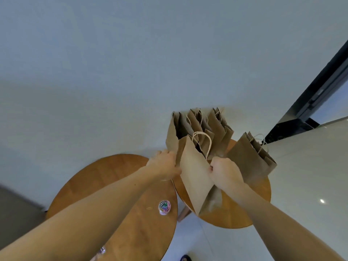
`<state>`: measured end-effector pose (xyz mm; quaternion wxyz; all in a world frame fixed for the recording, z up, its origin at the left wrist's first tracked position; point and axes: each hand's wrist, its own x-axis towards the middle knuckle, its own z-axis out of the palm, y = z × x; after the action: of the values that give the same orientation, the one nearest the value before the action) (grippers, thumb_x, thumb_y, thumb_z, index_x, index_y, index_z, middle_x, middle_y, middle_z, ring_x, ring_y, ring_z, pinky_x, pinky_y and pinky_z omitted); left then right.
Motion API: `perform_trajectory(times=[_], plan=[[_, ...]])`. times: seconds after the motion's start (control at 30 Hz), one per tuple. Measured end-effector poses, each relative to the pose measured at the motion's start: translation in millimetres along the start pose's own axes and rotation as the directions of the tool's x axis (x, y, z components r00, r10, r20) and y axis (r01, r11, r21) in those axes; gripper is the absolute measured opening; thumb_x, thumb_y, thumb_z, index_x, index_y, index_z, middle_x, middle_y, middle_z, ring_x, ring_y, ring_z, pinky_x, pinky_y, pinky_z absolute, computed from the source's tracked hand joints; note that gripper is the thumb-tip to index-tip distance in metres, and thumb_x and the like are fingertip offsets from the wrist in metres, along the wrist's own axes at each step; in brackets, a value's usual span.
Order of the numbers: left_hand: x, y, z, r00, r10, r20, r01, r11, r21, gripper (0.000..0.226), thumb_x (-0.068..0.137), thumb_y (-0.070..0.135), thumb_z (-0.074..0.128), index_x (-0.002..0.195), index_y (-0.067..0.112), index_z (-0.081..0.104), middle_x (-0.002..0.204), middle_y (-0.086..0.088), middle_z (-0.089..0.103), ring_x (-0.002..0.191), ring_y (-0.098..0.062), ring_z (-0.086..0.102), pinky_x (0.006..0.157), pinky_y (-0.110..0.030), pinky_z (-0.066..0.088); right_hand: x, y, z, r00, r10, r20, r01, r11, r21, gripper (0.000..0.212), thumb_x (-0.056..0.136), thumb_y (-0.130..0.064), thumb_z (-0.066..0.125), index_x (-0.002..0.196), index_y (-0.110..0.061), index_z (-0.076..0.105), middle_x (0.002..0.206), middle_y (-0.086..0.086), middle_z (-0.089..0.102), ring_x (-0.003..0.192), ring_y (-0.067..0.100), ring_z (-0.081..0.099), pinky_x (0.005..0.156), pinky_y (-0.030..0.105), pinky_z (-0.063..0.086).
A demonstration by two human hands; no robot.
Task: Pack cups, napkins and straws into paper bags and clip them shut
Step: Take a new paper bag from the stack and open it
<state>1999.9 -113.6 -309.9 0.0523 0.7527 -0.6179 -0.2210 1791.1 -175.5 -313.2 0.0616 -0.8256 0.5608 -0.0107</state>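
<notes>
Several brown paper bags with twine handles stand on a small round wooden table point(235, 213). The nearest paper bag point(195, 178) stands upright between my hands. My left hand point(165, 163) holds its left edge near the top. My right hand point(225, 171) is curled into a fist on its right edge. Behind it stands a row of bags point(199, 127), and one more bag point(250, 157) leans at the right. A small clear jar of coloured paper clips point(164, 206) sits on the larger round table point(116, 185), with one loose clip point(149, 208) beside it. No cups, napkins or straws show.
The two round tables stand side by side against a pale wall. A narrow gap with white floor runs between them. A dark window frame point(320, 91) is at the right. A small clear object point(101, 250) lies near the bottom edge of the larger table.
</notes>
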Motion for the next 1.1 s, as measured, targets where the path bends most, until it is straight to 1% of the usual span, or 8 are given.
perform_trajectory(times=[0.17,0.4,0.53,0.6,0.73,0.83,0.93,1.1], plan=[[-48.1,-69.8,-17.8,0.993,-0.118,-0.002,0.118,0.993,-0.016,0.068,0.089,0.049,0.057,0.146,0.02,0.038,0.149,-0.008,0.039,0.136,-0.031,0.036,0.107,-0.047,0.04,-14.2,-88.8,-5.1,0.989,-0.147,-0.034,0.148,0.989,0.026,0.019,0.095,-0.023,0.052,0.078,-0.015,0.051,0.068,0.001,0.055,0.065,0.021,0.058,0.057,0.031,0.044],[-104.1,-152.8,-22.1,0.96,-0.281,-0.004,0.281,0.959,-0.044,0.069,0.088,0.046,0.057,0.148,0.019,0.036,0.145,-0.009,0.042,0.132,-0.032,0.039,0.105,-0.046,0.042,-23.1,-194.1,28.4,0.959,-0.284,0.017,0.281,0.954,0.103,0.024,0.093,-0.016,0.051,0.071,-0.014,0.042,0.068,0.007,0.05,0.065,0.025,0.05,0.057,0.028,0.036],[-118.1,-185.3,-15.0,0.931,-0.364,0.027,0.365,0.927,-0.083,0.072,0.088,0.045,0.056,0.151,0.019,0.033,0.146,-0.01,0.041,0.132,-0.033,0.039,0.106,-0.046,0.042,-15.2,-231.2,51.6,0.941,-0.338,0.03,0.332,0.934,0.132,0.016,0.094,-0.016,0.05,0.078,-0.012,0.049,0.068,0.004,0.053,0.063,0.021,0.051,0.055,0.026,0.035],[-119.4,-198.9,-10.4,0.912,-0.408,0.048,0.411,0.906,-0.107,0.07,0.087,0.045,0.056,0.148,0.019,0.036,0.141,-0.01,0.045,0.128,-0.032,0.043,0.104,-0.046,0.044,-9.6,-245.1,63.9,0.934,-0.355,0.023,0.347,0.923,0.165,0.02,0.094,-0.018,0.051,0.075,-0.016,0.045,0.062,-0.005,0.044,0.057,0.015,0.047,0.049,0.023,0.03],[-117.6,-222.7,0.8,0.887,-0.45,0.106,0.461,0.873,-0.159,0.056,0.087,0.05,0.053,0.134,0.018,0.051,0.129,-0.007,0.054,0.117,-0.029,0.051,0.098,-0.045,0.048,-4.1,-264.0,96.9,0.915,-0.379,0.141,0.341,0.91,0.235,0.015,0.096,-0.023,0.049,0.083,-0.017,0.048,0.068,-0.005,0.049,0.065,0.018,0.056,0.054,0.03,0.045],[-113.0,-233.1,13.2,0.854,-0.498,0.149,0.518,0.84,-0.16,0.06,0.084,0.053,0.054,0.135,0.021,0.048,0.132,-0.004,0.052,0.118,-0.028,0.051,0.098,-0.047,0.047,-6.6,-266.5,119.6,0.873,-0.392,0.289,0.302,0.902,0.309,0.024,0.094,-0.035,0.05,0.078,-0.017,0.049,0.07,-0.005,0.056,0.063,0.015,0.058,0.052,0.031,0.048],[-106.5,-240.5,27.2,0.834,-0.51,0.21,0.55,0.799,-0.243,0.058,0.078,0.054,0.056,0.125,0.021,0.055,0.115,-0.004,0.06,0.102,-0.023,0.059,0.09,-0.044,0.054,-1.7,-261.6,130.3,0.837,-0.405,0.369,0.278,0.894,0.351,0.044,0.087,-0.063,0.046,0.073,-0.021,0.05,0.068,-0.004,0.06,0.058,0.011,0.058,0.046,0.026,0.041],[-94.9,-233.7,46.9,0.817,-0.497,0.292,0.577,0.7,-0.421,0.042,0.066,0.059,0.069,0.1,0.04,0.051,0.091,0.011,0.06,0.083,-0.005,0.059,0.065,-0.021,0.049,25.9,-258.7,134.1,0.767,-0.478,0.428,0.359,0.872,0.332,0.047,0.083,-0.074,0.047,0.076,-0.028,0.048,0.069,-0.009,0.059,0.06,0.006,0.056,0.046,0.023,0.033]])
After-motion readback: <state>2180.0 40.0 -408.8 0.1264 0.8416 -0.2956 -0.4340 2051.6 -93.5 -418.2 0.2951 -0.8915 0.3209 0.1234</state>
